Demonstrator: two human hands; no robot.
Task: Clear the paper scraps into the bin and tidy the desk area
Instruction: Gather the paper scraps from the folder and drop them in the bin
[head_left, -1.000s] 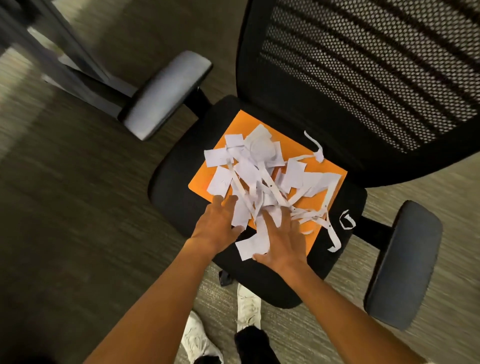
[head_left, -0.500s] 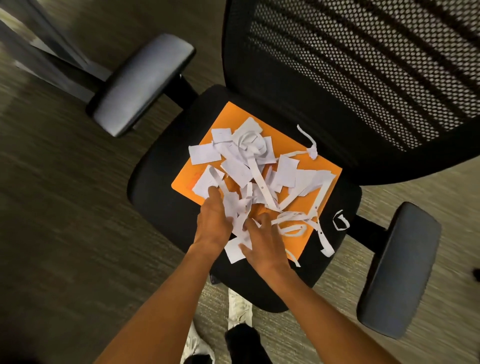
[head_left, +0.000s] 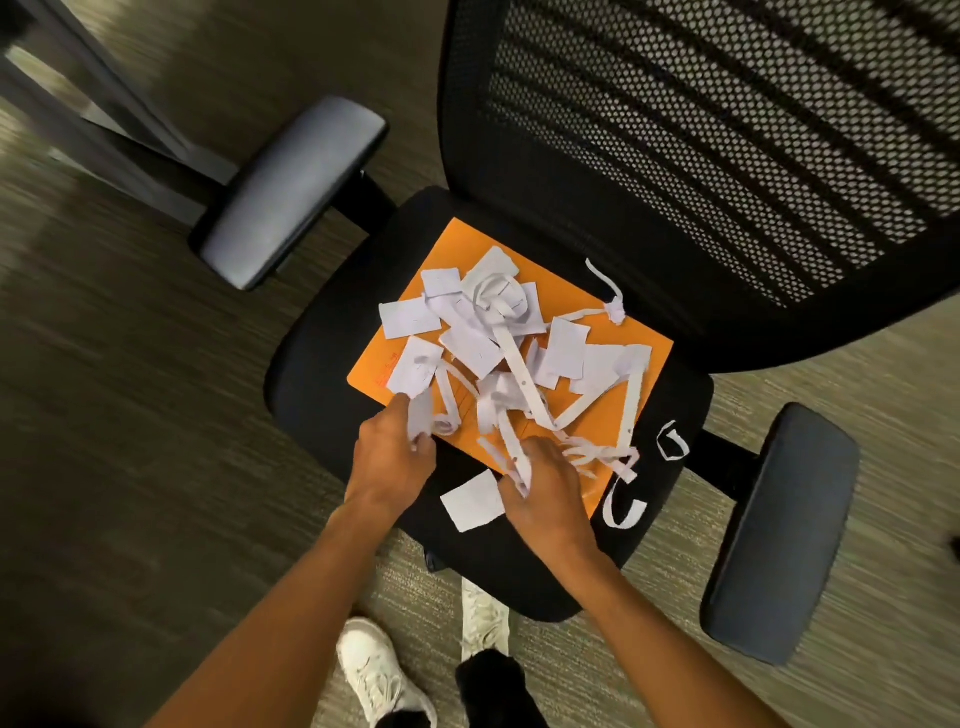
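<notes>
A heap of white paper scraps (head_left: 506, 343), squares and long strips, lies on an orange folder (head_left: 587, 415) on the black seat of an office chair (head_left: 322, 364). My left hand (head_left: 392, 457) is at the near left edge of the heap, fingers closed on a few strips. My right hand (head_left: 545, 486) is at the near edge of the folder, fingers closed on a bunch of strips. One square scrap (head_left: 474, 500) lies on the seat between my hands. Two curled strips (head_left: 672, 444) lie on the seat to the right.
The chair's mesh backrest (head_left: 727, 135) rises behind the folder. Padded armrests stand at left (head_left: 291, 192) and right (head_left: 779, 530). A dark desk leg (head_left: 104, 104) crosses the upper left. My white shoes (head_left: 379, 670) are on the carpet below the seat. No bin shows.
Both hands went from flat on the heap to fingers pinched around strips, pulled slightly toward me. A square scrap now lies uncovered on the seat.
</notes>
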